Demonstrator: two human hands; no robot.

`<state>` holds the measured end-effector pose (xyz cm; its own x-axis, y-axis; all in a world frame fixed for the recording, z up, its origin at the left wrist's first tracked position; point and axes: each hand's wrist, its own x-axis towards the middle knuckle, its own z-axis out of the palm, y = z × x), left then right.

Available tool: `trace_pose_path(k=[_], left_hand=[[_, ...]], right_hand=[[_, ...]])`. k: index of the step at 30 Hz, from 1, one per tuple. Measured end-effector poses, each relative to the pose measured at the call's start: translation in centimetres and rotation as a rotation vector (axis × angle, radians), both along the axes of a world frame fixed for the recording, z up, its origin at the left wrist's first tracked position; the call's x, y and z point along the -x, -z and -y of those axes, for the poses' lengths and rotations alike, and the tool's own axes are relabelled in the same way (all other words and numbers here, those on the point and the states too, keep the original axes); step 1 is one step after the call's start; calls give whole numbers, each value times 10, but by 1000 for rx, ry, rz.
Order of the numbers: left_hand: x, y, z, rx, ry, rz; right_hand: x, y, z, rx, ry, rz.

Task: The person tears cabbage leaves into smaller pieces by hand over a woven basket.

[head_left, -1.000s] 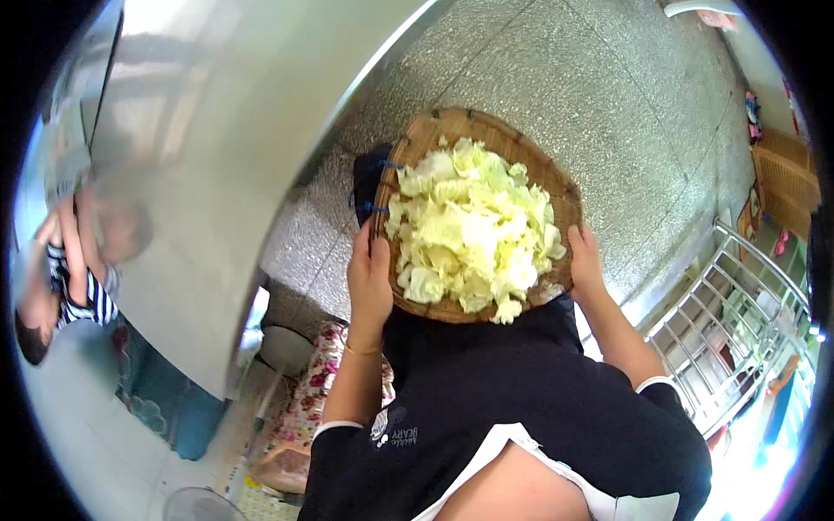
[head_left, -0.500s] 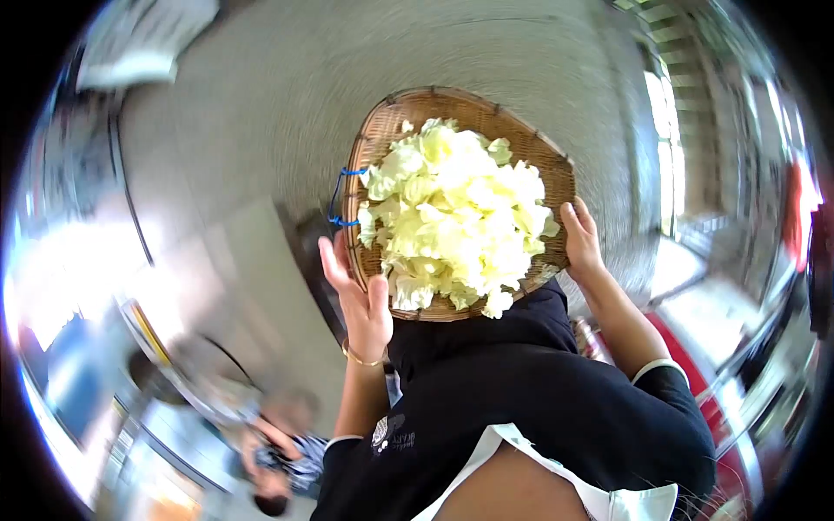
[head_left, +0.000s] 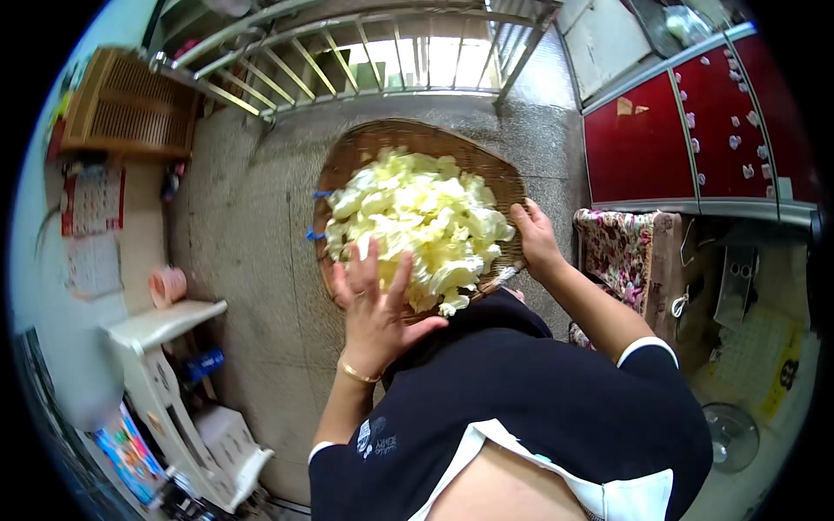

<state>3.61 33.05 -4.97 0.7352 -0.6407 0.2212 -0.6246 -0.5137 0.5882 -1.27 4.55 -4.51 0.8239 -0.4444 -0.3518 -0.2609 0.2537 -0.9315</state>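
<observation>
A round woven basket (head_left: 373,137) sits in front of my body, heaped with torn pale green leaves (head_left: 417,217). My right hand (head_left: 539,236) grips the basket's right rim, thumb on top and fingers wrapped beneath. Over the near left part of the basket, my left hand (head_left: 375,317) has its fingers spread, with the fingertips at the edge of the leaves. Blue ties (head_left: 316,233) hang on the basket's left rim.
A metal railing (head_left: 365,52) crosses ahead. Red cabinets (head_left: 638,143) and a flower-patterned cloth (head_left: 615,252) are on the right. To the left are a white shelf unit (head_left: 165,391), a pink roll (head_left: 168,286) and a wooden slatted piece (head_left: 135,104).
The view has turned from the counter to the railing and red cabinets. My left hand has left the basket's left rim and moved over its near side, fingers spread.
</observation>
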Motion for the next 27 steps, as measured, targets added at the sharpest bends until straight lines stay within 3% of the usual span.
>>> trace_pose_path(k=[1,9,16,18,21,22,27], left_hand=[[-29,-43,25,-9,53,-8],[-107,-46,22,45,407,177],[-120,-55,18,208,458,369],[-124,-64,11,287,556,314],[-105,-82,-33,254,756,381],[-122,-82,2,307,765,444],[-128,-112,-8,320,929,383]], right_hand=[[-13,-34,13,-61,63,11],[6,-20,-66,41,446,180],[17,-12,-116,272,643,340],[22,-13,-137,303,732,337],[56,-2,-192,247,796,437],[40,1,-162,261,794,442],[46,-20,-201,278,822,458]])
